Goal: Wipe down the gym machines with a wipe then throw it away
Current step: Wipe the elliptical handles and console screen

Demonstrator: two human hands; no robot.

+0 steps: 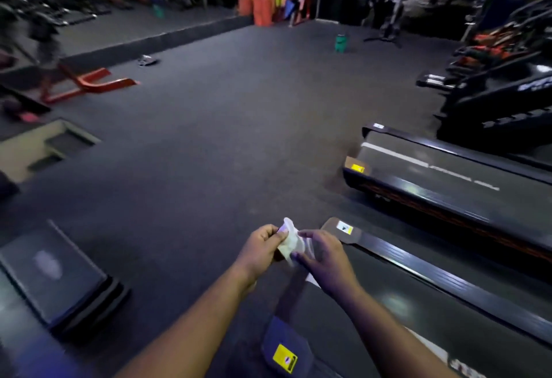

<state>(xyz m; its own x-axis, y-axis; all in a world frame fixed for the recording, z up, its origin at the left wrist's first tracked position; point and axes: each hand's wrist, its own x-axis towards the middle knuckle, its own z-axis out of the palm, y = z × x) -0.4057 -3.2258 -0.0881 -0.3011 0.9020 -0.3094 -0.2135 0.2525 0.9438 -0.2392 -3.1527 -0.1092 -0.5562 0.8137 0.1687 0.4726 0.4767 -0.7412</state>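
so the wipe (289, 238) is bunched up between both hands out front, left hand (263, 246) and right hand (321, 253) each with a pinching grip on it, and the nearest treadmill (418, 276) sits just off to the right-hand side, so that arm's closer.

We see a dark rubber floor (209, 138). On it, two treadmills (448, 186) lie at right, a stack of steps (59, 276) near left, a red frame (89, 81) far left, a green bottle (341, 43) and orange pads (263, 8) far back.
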